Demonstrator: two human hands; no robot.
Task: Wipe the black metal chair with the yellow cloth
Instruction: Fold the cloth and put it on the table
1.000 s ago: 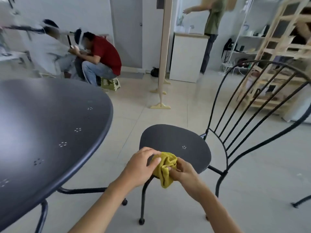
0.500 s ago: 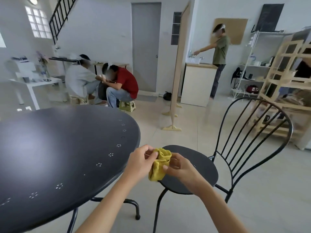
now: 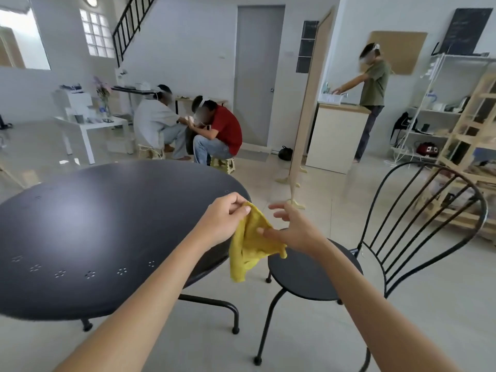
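The yellow cloth (image 3: 248,244) hangs unfolded in the air between the table and the chair. My left hand (image 3: 224,220) pinches its top corner between thumb and fingers. My right hand (image 3: 291,230) is beside it with fingers spread, the thumb touching the cloth's right side. The black metal chair (image 3: 311,275) stands below and to the right, its round seat under my right wrist and its curved barred back (image 3: 418,218) further right. The cloth is above the seat's left edge and apart from it.
A round black metal table (image 3: 88,237) fills the left, its edge close to my left hand. Two people sit on low stools behind it; a third stands at a counter (image 3: 336,135). Wooden shelving (image 3: 472,162) stands behind the chair, a wooden post (image 3: 300,146) beyond.
The cloth was bunched between both hands; now it hangs open from my left hand and my right hand's fingers have spread. Hands have risen and the view tilted up.
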